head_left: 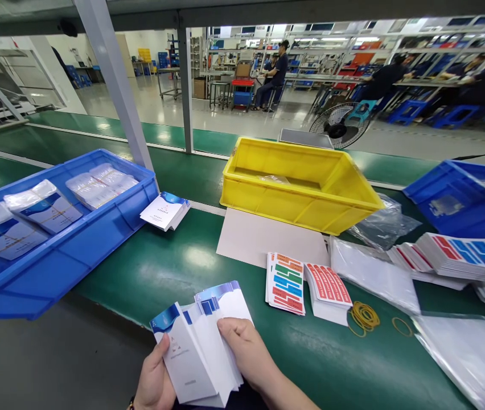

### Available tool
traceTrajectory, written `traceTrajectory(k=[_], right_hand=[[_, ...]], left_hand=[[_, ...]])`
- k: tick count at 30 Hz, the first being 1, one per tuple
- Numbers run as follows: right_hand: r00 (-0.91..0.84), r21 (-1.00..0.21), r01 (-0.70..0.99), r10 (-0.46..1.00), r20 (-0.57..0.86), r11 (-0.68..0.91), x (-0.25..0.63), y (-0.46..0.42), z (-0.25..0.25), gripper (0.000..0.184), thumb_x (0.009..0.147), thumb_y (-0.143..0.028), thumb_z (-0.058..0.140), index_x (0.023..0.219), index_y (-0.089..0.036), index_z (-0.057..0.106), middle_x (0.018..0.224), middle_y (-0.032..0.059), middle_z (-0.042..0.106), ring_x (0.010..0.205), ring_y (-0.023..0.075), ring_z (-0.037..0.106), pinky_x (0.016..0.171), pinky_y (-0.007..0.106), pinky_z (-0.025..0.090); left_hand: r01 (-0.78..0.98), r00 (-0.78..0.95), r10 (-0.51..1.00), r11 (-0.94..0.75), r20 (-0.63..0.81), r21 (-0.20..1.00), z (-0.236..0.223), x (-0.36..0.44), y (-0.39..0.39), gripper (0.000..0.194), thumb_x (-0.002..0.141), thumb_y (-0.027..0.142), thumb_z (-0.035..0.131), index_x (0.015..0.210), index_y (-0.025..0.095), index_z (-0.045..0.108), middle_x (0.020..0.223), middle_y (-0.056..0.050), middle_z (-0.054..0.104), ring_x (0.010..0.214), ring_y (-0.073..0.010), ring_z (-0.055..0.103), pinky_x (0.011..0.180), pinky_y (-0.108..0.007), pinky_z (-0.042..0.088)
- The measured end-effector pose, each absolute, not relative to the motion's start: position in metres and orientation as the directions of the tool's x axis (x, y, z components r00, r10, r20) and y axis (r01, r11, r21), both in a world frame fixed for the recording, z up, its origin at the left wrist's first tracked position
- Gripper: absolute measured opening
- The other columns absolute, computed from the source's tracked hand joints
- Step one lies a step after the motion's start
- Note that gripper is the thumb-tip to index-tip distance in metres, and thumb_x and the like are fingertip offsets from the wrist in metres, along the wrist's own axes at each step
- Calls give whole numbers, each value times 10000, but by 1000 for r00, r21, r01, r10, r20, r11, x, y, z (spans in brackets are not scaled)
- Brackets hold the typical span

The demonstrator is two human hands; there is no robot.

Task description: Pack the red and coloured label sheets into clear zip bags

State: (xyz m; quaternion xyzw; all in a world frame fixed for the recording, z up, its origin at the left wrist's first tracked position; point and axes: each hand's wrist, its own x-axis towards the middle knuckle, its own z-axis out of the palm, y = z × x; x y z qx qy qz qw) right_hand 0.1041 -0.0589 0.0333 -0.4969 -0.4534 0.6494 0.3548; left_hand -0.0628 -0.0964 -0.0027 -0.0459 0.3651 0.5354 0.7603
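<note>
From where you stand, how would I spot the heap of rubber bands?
Find the yellow bin on the green worktop. In front of it stands a stack of red-printed sheets; the rubber bands lie at its right, a tangled mustard-yellow heap. The similar loop farther right is one band alone.

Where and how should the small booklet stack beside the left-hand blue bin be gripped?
Grip the booklet stack by its right edge, coming from the right: the blue bin crowds its left side. Its layers look slightly uneven, so pinching the full thickness would probably keep them together.
</note>
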Motion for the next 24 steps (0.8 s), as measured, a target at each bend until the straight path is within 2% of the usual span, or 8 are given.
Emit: traceTrajectory(k=[3,6,15,17,19,22,24], right_hand=[[-172,-970,199,969,-177,-142,103,-60,35,421,839,-520,398,611,-174,471,572,-33,424,547,116,378,524,230,313],[-136,-940,338,985,-102,-51,104,-62,34,345,879,-424,361,666,-183,485,587,-25,463,548,125,414,532,236,327],[-124,-937,350,991,-54,-7,110,-62,42,308,889,-376,359,732,-182,539,607,-6,540,541,131,483,512,229,365],[-103,-937,348,993,-50,-11,115,-60,43,314,887,-383,365,754,-177,562,611,1,557,545,137,499,513,234,375],[-80,-945,322,993,-84,-54,125,-55,41,315,886,-392,367,865,-168,588,644,12,586,575,154,535,533,245,404],[25,-930,346,992,-127,-127,141,-43,30,416,844,-400,442,1166,-142,494,893,74,627,777,208,593,665,300,466],[117,-901,418,990,-77,-119,147,-37,24,532,795,-402,511,1252,-143,426,1150,129,542,1004,250,538,830,363,439]], left_hand=[[-836,166,779,437,-605,333,2,-58,-95,247,826,232,510,924,147,721,922,-128,726,1124,-329,525,1065,-510,230],[-831,169,767,449,-619,329,6,-54,-95,256,828,252,510,914,140,724,933,-133,723,1136,-326,517,1065,-500,237],[-857,181,746,439,-641,270,2,-60,-95,268,823,238,508,1009,169,688,918,-107,731,1090,-313,559,1050,-486,276],[-858,182,743,440,-644,265,-1,-65,-95,259,817,229,513,987,162,697,888,-107,738,1056,-315,583,1036,-484,303],[-857,161,739,434,-655,279,-2,-71,-94,232,808,216,524,919,152,717,849,-108,746,1006,-317,613,1012,-478,341],[-837,70,704,427,-707,342,1,-78,-92,191,792,186,548,870,152,719,794,-92,753,913,-305,658,973,-463,395],[-806,0,664,443,-748,393,7,-79,-90,204,783,164,566,944,140,689,766,-91,754,880,-303,669,950,-467,420]])
